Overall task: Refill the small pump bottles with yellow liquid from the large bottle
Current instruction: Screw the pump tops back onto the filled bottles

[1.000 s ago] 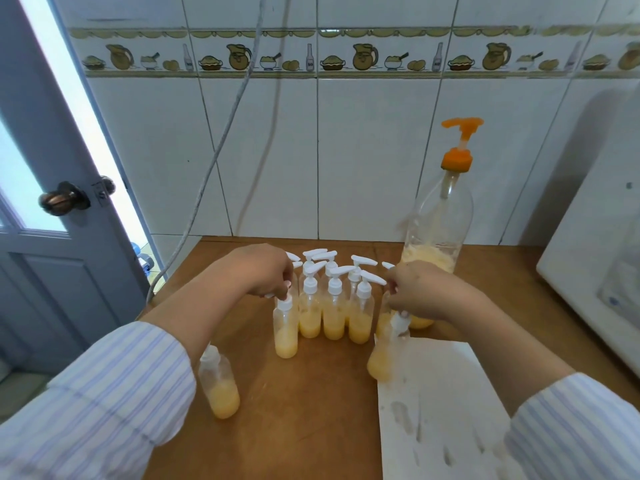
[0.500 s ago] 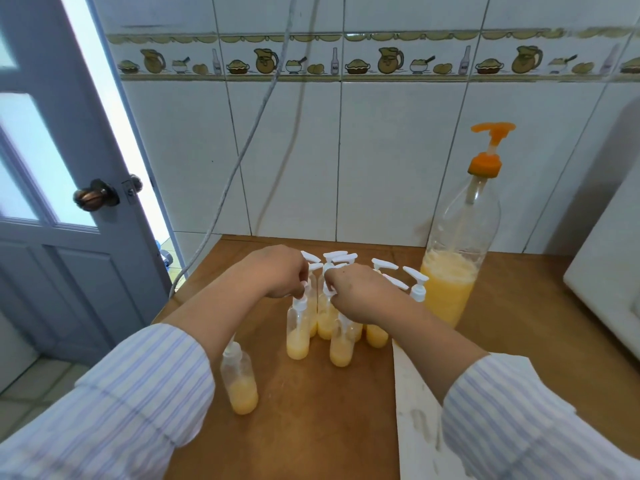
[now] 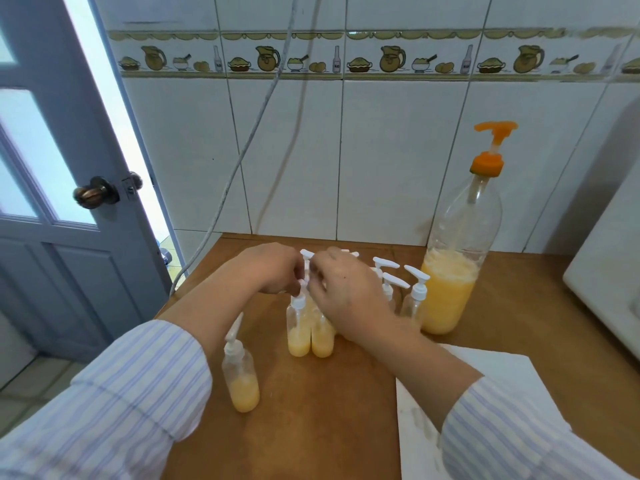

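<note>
Pump bottles point(image 3: 346, 271) behind hands point(image 3: 346, 299)

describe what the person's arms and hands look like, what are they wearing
Both arms wear a white shirt with thin blue-purple stripes. The left sleeve and the right sleeve are pushed up, leaving the forearms bare. The left hand and the right hand are bare: no gloves, and no rings or watch in view.

Both hands are meeting over a cluster of small pump bottles point(image 3: 309, 332) on the wooden table point(image 3: 311, 427): the left hand point(image 3: 273, 271) and right hand point(image 3: 346, 292) are pinching white pump tops. The large bottle point(image 3: 457, 271) is standing to the right.
</note>
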